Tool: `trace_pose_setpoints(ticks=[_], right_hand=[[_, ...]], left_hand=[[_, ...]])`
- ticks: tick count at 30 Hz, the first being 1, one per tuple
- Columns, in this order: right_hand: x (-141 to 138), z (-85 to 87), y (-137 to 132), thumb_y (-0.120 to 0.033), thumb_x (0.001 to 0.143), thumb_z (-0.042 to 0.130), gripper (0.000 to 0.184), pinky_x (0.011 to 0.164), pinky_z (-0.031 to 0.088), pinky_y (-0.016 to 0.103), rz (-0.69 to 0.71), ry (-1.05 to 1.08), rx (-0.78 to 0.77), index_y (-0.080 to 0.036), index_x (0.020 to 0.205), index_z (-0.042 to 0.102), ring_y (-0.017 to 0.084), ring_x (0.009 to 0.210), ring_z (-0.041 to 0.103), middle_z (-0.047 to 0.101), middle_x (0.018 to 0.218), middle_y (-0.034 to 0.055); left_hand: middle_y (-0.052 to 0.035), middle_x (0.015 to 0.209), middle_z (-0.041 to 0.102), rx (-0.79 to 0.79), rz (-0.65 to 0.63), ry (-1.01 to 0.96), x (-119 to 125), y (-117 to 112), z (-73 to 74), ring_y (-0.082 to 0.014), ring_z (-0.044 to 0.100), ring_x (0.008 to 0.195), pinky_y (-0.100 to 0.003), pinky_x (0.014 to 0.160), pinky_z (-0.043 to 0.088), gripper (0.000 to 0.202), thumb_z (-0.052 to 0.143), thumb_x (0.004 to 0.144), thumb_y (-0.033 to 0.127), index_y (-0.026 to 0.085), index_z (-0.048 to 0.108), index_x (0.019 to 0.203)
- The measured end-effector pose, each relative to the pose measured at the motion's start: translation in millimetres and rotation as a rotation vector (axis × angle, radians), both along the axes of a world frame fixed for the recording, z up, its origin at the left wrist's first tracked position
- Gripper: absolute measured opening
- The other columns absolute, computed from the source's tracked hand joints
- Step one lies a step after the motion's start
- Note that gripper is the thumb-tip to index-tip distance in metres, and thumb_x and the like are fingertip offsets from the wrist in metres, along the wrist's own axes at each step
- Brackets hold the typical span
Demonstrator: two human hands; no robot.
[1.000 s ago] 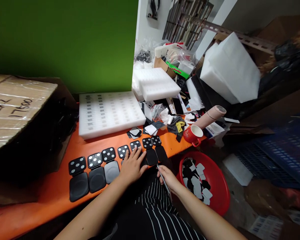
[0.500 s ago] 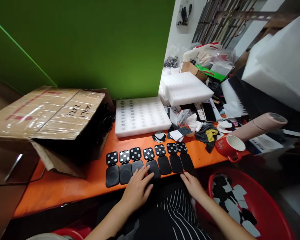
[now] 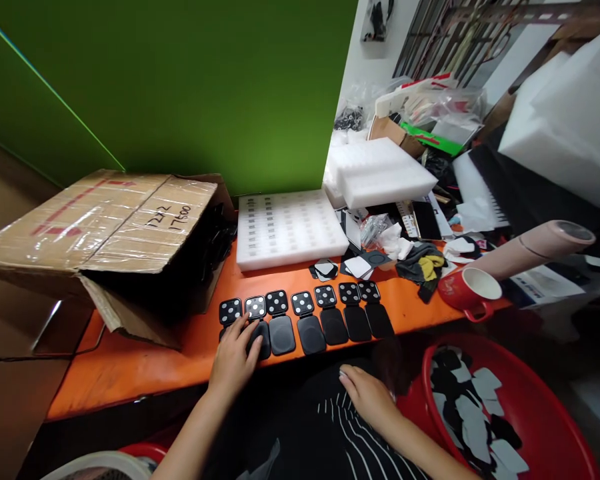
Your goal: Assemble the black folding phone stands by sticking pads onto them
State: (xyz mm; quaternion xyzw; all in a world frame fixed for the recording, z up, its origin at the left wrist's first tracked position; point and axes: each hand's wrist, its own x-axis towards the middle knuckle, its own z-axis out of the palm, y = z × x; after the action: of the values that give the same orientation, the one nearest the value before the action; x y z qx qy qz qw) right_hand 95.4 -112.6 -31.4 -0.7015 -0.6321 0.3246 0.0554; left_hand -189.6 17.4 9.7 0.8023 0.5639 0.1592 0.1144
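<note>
A row of several black hinged two-part cases lies opened flat along the front of the orange table. Each has a square upper half (image 3: 301, 303) dotted with silver discs and a plain black lower half (image 3: 311, 335). My left hand (image 3: 234, 357) rests over the lower halves at the left end, its fingers spread, partly hiding the two leftmost cases. Below the table edge, over the black striped clothing (image 3: 350, 427), my right hand (image 3: 370, 397) is closed, thumb against the curled fingers. Whatever it may hold cannot be made out.
An open cardboard box (image 3: 130, 223) with black parts stands left. Behind the row lies a white foam tray (image 3: 290, 230). A red mug (image 3: 467, 293), a pink flask (image 3: 540, 250) and scraps sit right. A red basin (image 3: 540, 393) of black and white pieces stands lower right.
My left hand has slid left from the middle of the row to its left end. My right hand has dropped from the table edge down and left over the lap. The view has shifted slightly.
</note>
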Motion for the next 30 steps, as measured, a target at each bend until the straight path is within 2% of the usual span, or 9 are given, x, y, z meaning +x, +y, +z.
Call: trace_pose_setpoints(ticks=[6,10,15,18,24,26,27,28,30], right_hand=[[-2,-6.3,9,-0.031,0.094,0.030,0.032,0.071,0.042,0.026,0.018,-0.051,0.029,-0.024,0.101,0.061,0.020,0.087,0.064,0.068,0.095,0.0048],[-2,-7.7,13,-0.030,0.095,0.028,0.032,0.068,0.040,0.025,-0.005,-0.097,0.031,-0.022,0.094,0.060,0.019,0.084,0.064,0.068,0.089,0.0040],[-3,-13.0,15,-0.030,0.095,0.029,0.030,0.064,0.038,0.024,-0.027,-0.160,0.033,-0.023,0.092,0.058,0.018,0.081,0.065,0.069,0.087,0.0030],[-2,-15.0,15,-0.030,0.095,0.030,0.030,0.064,0.037,0.024,-0.030,-0.168,0.037,-0.022,0.091,0.059,0.018,0.080,0.065,0.069,0.087,0.0031],[1,-15.5,13,-0.030,0.094,0.031,0.028,0.063,0.036,0.024,-0.057,-0.153,0.050,-0.022,0.092,0.058,0.018,0.078,0.065,0.069,0.085,0.0025],[2,-16.6,12,-0.030,0.094,0.031,0.029,0.063,0.036,0.023,-0.064,-0.145,0.050,-0.022,0.092,0.058,0.017,0.078,0.064,0.069,0.085,0.0025],[2,-17.7,12,-0.030,0.095,0.031,0.029,0.063,0.036,0.023,-0.064,-0.142,0.047,-0.022,0.092,0.058,0.017,0.078,0.064,0.069,0.085,0.0027],[2,-19.1,11,-0.031,0.095,0.030,0.030,0.064,0.037,0.023,-0.061,-0.138,0.045,-0.022,0.092,0.058,0.017,0.078,0.064,0.068,0.086,0.0030],[2,-22.7,11,-0.032,0.094,0.029,0.030,0.065,0.038,0.024,-0.060,-0.125,0.048,-0.023,0.092,0.058,0.017,0.078,0.064,0.068,0.086,0.0032]], left_hand=[[-0.0102,0.111,0.064,0.021,-0.024,0.050,11,11,-1.3,-0.0306,0.058,0.104,-0.055,0.095,0.040,0.029,0.047,0.087,0.032,0.021,0.066,0.106],[-0.0115,0.113,0.063,0.070,-0.038,0.022,20,10,-3.3,-0.0324,0.054,0.111,-0.056,0.097,0.039,0.026,0.048,0.086,0.030,0.020,0.066,0.102],[-0.0102,0.119,0.060,0.061,-0.329,-0.067,59,-2,-3.6,-0.0277,0.053,0.115,-0.050,0.098,0.040,0.026,0.047,0.087,0.027,0.022,0.063,0.107],[-0.0093,0.123,0.060,0.000,-0.474,-0.057,79,-5,-3.0,-0.0282,0.051,0.117,-0.054,0.100,0.037,0.029,0.048,0.087,0.026,0.022,0.060,0.113],[-0.0082,0.120,0.062,-0.074,-0.467,-0.061,86,-3,-10.6,-0.0312,0.051,0.117,-0.063,0.099,0.032,0.027,0.049,0.086,0.024,0.025,0.061,0.110],[-0.0092,0.116,0.064,-0.095,-0.469,-0.125,91,-1,-0.6,-0.0308,0.053,0.115,-0.061,0.098,0.034,0.025,0.049,0.086,0.023,0.023,0.063,0.106],[-0.0093,0.113,0.065,-0.117,-0.484,-0.178,94,1,11.0,-0.0293,0.055,0.112,-0.058,0.097,0.037,0.024,0.048,0.086,0.022,0.023,0.064,0.105],[-0.0094,0.109,0.066,-0.144,-0.511,-0.247,98,3,27.4,-0.0268,0.058,0.108,-0.054,0.095,0.042,0.023,0.048,0.087,0.021,0.022,0.064,0.104],[-0.0079,0.105,0.068,-0.225,-0.637,-0.425,106,8,72.6,-0.0193,0.062,0.096,-0.037,0.085,0.051,0.026,0.045,0.087,0.017,0.022,0.062,0.107]])
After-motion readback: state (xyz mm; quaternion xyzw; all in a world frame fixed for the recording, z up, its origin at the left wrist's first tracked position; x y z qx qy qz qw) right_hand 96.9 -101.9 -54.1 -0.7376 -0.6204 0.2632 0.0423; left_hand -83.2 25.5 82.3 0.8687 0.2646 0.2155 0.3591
